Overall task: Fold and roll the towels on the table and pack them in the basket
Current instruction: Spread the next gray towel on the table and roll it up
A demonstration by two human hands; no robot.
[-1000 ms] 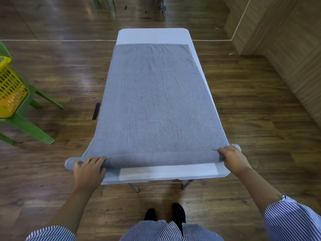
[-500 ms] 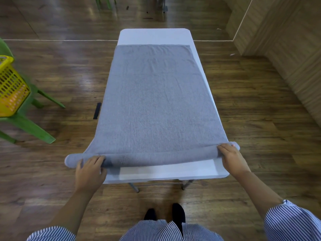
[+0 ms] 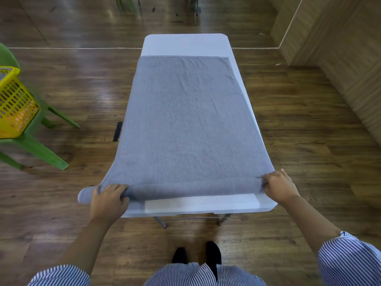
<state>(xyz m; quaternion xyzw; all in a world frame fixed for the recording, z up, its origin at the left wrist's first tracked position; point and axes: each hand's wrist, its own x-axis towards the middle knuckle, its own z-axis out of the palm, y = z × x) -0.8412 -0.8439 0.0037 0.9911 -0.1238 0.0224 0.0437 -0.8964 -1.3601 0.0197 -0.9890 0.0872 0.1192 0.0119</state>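
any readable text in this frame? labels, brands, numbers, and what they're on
None: no words, numbers or signs can be read anywhere in the head view.
Grey towel: plain, no tag or label showing.
White table: blank.
Yellow basket: no label on the side that shows.
Small black thing at the table's left edge: too small to tell whether it is marked.
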